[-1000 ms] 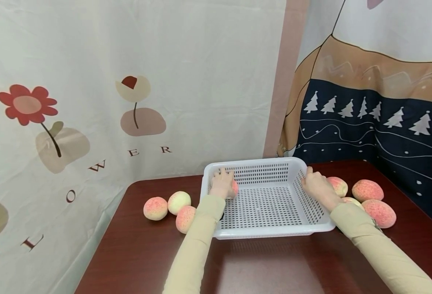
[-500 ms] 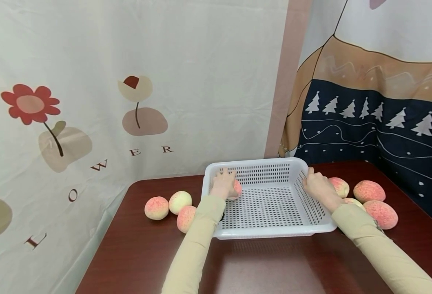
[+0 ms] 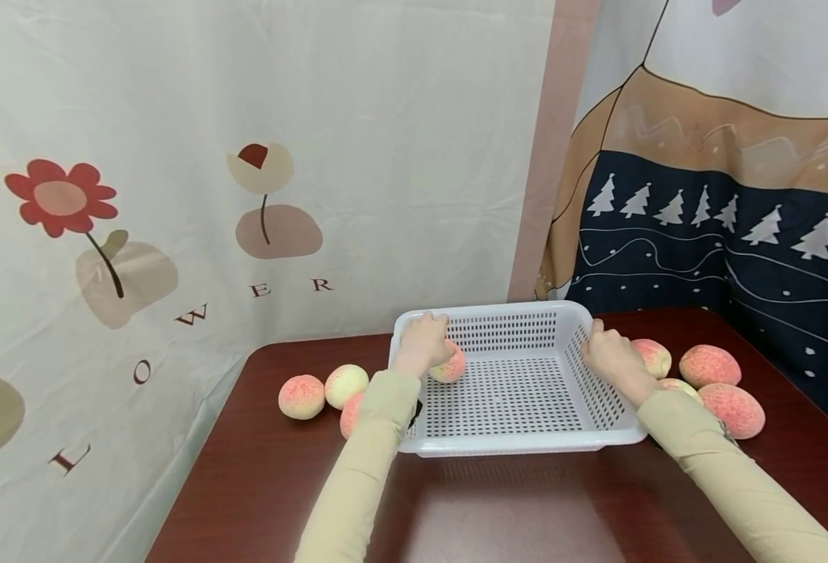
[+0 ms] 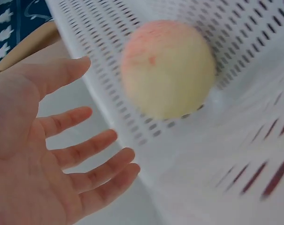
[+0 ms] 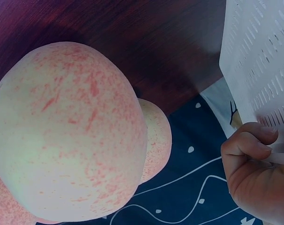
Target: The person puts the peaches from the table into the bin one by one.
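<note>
A white perforated plastic basket (image 3: 519,446) stands on the table. One pink-and-cream peach (image 3: 450,366) lies inside it near the left end. Just left of this peach, my left hand (image 3: 421,342) is over the basket's left side. In the left wrist view its fingers are spread and relaxed, apart from the peach (image 4: 167,70). My right hand (image 3: 612,358) holds the basket's right rim; the right wrist view has its fingers (image 5: 254,145) curled over the edge.
Left of the basket lie a pink peach (image 3: 301,397), a pale peach (image 3: 346,386) and another partly behind the left sleeve. Several peaches (image 3: 710,366) sit to the right, beside the right forearm. Curtains (image 3: 399,156) hang behind the dark wooden table (image 3: 259,477).
My left hand has let go of the peach, which now shows inside the basket, and has moved slightly left and up. My right hand keeps its hold on the rim.
</note>
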### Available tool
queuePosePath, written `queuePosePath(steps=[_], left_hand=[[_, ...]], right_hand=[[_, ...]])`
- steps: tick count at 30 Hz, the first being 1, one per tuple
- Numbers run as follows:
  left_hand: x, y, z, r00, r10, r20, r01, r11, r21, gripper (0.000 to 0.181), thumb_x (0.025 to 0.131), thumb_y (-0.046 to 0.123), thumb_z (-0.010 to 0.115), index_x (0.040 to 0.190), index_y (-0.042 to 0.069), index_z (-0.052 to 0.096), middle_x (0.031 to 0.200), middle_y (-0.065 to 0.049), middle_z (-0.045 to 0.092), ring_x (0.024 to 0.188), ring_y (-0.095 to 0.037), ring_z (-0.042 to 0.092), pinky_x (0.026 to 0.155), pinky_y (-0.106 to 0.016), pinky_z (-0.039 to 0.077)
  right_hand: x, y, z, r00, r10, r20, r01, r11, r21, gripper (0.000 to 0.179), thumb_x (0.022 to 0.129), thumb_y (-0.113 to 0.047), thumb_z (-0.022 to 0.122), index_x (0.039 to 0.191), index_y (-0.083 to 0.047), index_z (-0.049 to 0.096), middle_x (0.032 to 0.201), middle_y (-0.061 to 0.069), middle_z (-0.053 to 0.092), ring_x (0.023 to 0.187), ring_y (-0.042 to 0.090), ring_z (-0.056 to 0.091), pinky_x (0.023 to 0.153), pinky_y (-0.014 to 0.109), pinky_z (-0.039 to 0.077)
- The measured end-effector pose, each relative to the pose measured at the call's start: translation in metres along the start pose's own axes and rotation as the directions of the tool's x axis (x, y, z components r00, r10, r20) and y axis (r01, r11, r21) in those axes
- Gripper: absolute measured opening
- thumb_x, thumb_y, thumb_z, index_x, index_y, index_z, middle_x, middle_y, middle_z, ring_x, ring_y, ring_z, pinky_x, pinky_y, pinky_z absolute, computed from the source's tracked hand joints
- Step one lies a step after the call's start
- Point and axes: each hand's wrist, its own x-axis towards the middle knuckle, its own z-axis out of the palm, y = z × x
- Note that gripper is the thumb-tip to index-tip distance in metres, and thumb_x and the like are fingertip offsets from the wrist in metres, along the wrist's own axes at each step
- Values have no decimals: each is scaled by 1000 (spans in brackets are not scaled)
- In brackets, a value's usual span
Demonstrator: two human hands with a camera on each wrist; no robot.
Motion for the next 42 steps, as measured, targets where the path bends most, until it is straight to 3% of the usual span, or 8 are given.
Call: queuePosePath(steps=[6, 12, 16, 23, 30, 38, 42], left_hand=[[-11, -15, -17, 999, -32, 4, 33, 985, -171, 52, 90, 34, 62, 133, 8, 50, 135, -18, 50, 122, -38, 51, 94, -51, 48], [-20, -47, -23, 993, -115, -27, 107, 973, -207, 50, 91, 34, 60, 133, 8, 49, 134, -19, 51, 122, -41, 49, 95, -56, 45], [-28, -75, -22, 987, -161, -21, 153, 968, -197, 52, 91, 33, 59, 133, 5, 48, 132, -22, 51, 120, -43, 49, 95, -58, 44], [-46, -122, -16, 974, -219, 53, 225, 957, -184, 53, 88, 26, 60, 133, 0, 48, 131, -27, 50, 120, -49, 46, 94, -61, 42], [-62, -160, -7, 940, -290, 178, 320, 932, -172, 51, 79, 13, 60, 127, -1, 50, 126, -28, 49, 110, -49, 44, 87, -62, 40], [-76, -182, 5, 893, -307, 328, 381, 905, -190, 65, 71, 11, 63, 133, 4, 46, 136, -28, 37, 117, -49, 34, 88, -59, 39], [-78, -190, 18, 894, -304, 330, 378, 907, -189, 71, 70, 13, 69, 136, 5, 43, 137, -30, 35, 118, -48, 34, 86, -56, 42]], right_hand=[[-1, -1, -1, 1000, 0, 14, 0, 1000, 13, 54, 96, -12, 41, 131, 25, 22, 80, 30, 56, 55, 26, 58, 46, 30, 47], [-1, 0, -1, 1000, 8, 26, -8, 1000, 8, 56, 96, -13, 41, 132, 24, 21, 75, 26, 54, 54, 26, 57, 45, 28, 45], [0, 0, -1, 1000, 9, 23, -9, 1000, -7, 55, 96, -14, 41, 131, 24, 22, 82, 33, 56, 59, 30, 59, 49, 35, 48], [-1, 0, -3, 999, 24, 36, -24, 1000, 0, 56, 96, -14, 41, 132, 24, 21, 88, 36, 56, 62, 32, 60, 52, 38, 50], [-1, 0, -2, 1000, -4, 14, 4, 1000, 1, 54, 95, -13, 40, 131, 24, 23, 83, 34, 56, 57, 29, 58, 48, 35, 48], [0, 2, -1, 1000, -21, -6, 21, 1000, -7, 55, 94, -12, 40, 130, 25, 23, 83, 34, 57, 57, 29, 57, 48, 36, 47], [0, 2, 0, 1000, -20, -4, 20, 1000, -7, 54, 94, -13, 40, 130, 25, 24, 83, 33, 57, 57, 29, 57, 48, 35, 47]])
